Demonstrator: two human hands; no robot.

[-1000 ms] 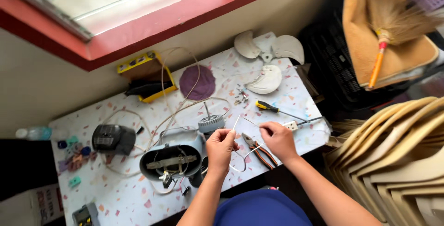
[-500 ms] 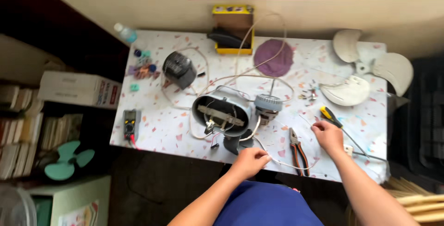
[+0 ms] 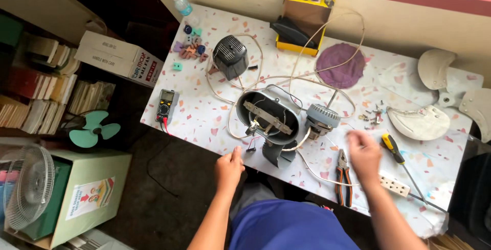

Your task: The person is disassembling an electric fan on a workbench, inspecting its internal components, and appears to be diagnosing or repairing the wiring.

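Both your hands are empty — the left hand half-curled at the near table edge, the right hand loosely open, blurred, between the pliers and the screwdriver; you're between tools, so pick one deliberately for the fan housing to its left.

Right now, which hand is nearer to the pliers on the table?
Right. The right hand hovers just right of the pliers, beside their jaws. The left hand sits at the table's near edge, well to their left, past the grey fan housing.
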